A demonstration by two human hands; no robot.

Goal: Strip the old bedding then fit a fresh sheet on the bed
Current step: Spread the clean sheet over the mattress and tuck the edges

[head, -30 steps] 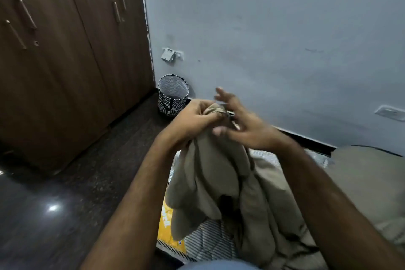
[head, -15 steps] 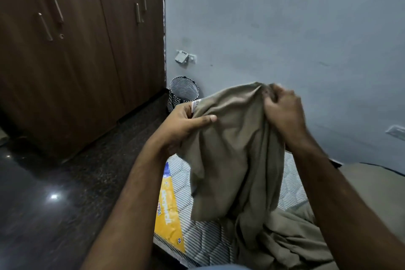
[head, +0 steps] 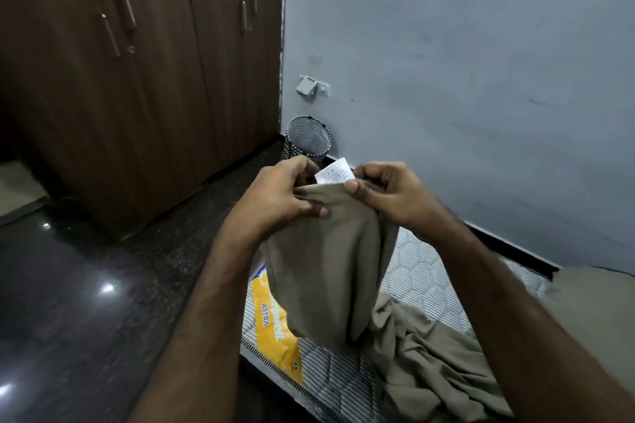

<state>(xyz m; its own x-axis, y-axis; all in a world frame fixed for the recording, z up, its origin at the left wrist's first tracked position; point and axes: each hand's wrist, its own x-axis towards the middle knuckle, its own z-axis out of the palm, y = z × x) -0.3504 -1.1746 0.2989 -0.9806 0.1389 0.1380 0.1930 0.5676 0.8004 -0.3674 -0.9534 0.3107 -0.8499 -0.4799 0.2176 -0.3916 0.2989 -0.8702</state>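
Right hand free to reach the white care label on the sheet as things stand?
Probably yes. The right hand pinches the tan sheet edge right beside the care label, nothing between; but it must let go, leaving the left hand holding.

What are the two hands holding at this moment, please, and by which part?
Both the left hand and the right hand pinch the tan sheet by its top edge, on either side of the white care label.

Both hands (head: 278,196) (head: 391,196) grip sheet (head: 330,268)
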